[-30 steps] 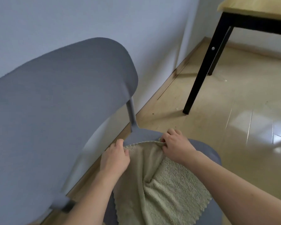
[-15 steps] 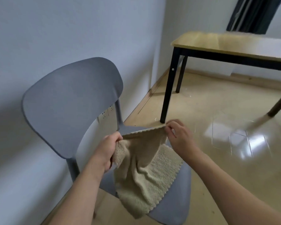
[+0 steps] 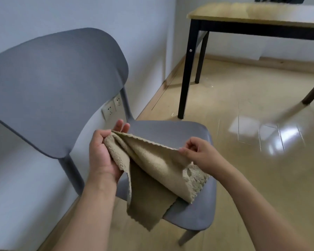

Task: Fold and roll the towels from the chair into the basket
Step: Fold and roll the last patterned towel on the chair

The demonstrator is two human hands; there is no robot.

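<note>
A beige fluffy towel (image 3: 152,174) hangs above the seat of the grey chair (image 3: 163,127), stretched between both hands. My left hand (image 3: 103,153) holds its bunched left end, thumb on top and fingers beneath. My right hand (image 3: 199,153) pinches the scalloped upper edge at the right. The towel's lower corner droops past the seat's front edge. No basket is in view.
A wooden table (image 3: 252,13) with black legs stands at the back right. White wall sockets (image 3: 111,107) sit on the wall behind the chair back. Glossy tan floor spreads to the right of the chair.
The towel has been lifted off the seat and raised. My hands have moved apart, spreading its top edge. The view has pulled back from the chair.
</note>
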